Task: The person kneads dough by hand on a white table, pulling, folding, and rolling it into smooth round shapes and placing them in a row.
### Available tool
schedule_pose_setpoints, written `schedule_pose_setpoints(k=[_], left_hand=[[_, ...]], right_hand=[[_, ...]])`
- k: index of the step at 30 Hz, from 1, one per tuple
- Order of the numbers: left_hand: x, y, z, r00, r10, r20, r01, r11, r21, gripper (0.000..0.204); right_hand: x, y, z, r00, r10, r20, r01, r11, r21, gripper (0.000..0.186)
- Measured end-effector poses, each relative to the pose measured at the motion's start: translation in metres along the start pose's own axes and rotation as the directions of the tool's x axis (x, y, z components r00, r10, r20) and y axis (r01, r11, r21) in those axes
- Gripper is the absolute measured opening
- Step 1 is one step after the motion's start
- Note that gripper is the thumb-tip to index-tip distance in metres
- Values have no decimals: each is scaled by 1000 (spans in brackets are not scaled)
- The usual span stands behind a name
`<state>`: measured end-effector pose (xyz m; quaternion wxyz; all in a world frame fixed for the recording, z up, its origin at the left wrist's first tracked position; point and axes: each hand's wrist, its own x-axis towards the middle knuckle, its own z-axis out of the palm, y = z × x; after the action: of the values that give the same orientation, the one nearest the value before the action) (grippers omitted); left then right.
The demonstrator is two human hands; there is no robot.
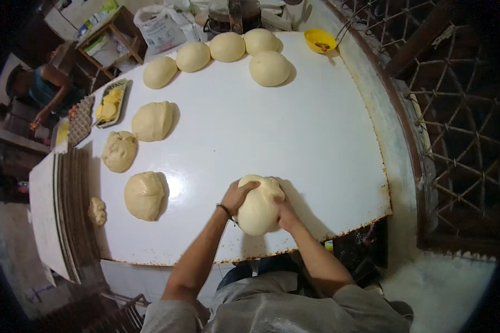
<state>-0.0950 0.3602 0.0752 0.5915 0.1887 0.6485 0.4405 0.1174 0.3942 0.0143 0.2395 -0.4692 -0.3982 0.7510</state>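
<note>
Between my two hands is a large ball of pale dough (255, 211), near the front edge of the white table (250, 130). My left hand (240, 195) grips its left side, the thumb lying over the top. On the right side, my right hand (284, 212) presses in with its fingers, where the dough is folded and bunched. Most of the fingertips are hidden behind or under the dough. To the left lie rougher dough lumps: one (144, 196) nearest, one (119, 151) with a dimpled surface, and one (152, 121) farther back.
Several smooth dough balls (228, 47) line the far edge. A yellow bowl (320, 41) sits at the far right corner. At the left are a tray of yellow fat (110, 103), an egg carton (81, 120), stacked boards (66, 213) and a small dough scrap (97, 211). Another person (50, 89) stands beyond.
</note>
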Motion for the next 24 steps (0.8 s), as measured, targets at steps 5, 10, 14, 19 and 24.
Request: schedule_pose_setpoints(k=[5,10,14,19,24], left_hand=[[-130,73,-5,820,573,20,-558,789,258,35],[-223,217,-18,-214,915,342,-678,-391,622,41],[-212,224,1,-239,930,279,-750,-360,555,49],[-207,-14,16,767,599,231,-521,370,769,45],[-205,-189,-26,855,339,393,-501,339,796,45]], right_hand=[[-55,-150,54,891,-416,182,454,823,-340,47],[-176,-298,48,-120,-866,485,813,-366,-453,43],[-182,-300,42,-82,-933,350,840,-254,-480,51],[-207,-78,33,793,-569,219,451,306,-839,60],[-237,38,-33,926,-144,350,356,642,-678,56]])
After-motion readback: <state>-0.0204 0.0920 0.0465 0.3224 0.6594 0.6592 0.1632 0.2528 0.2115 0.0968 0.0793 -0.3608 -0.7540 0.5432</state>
